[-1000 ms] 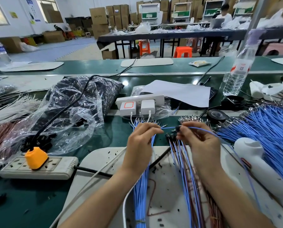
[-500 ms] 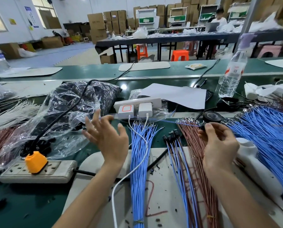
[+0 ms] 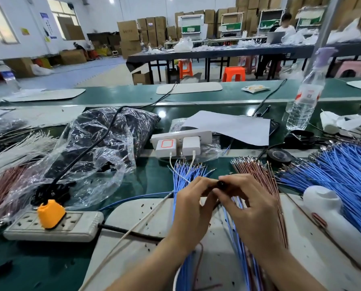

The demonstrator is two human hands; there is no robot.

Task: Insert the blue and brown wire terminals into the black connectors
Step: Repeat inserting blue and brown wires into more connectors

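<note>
L hand (image 3: pixel 193 204) & R hand (image 3: pixel 251 208) both pinch a black connector (image 3: pixel 221 184) over blue wires (image 3: pixel 186 177) lying near-to-far, terminals (image 3: pixel 196 165) toward the desk (image 3: pixel 150 181) far edge.

Power strip (image 3: pixel 49 226) left of mat (image 3: pixel 309 255), wires (image 3: pixel 185 267) seemingly on mat, bottle (image 3: pixel 301 106) behind

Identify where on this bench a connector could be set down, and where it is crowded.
Free: green bench nearer than the power strip; white mat between the white cable and left hand, though speckled. Crowded: plastic bag at left, blue wire heap and white tool at right.
</note>
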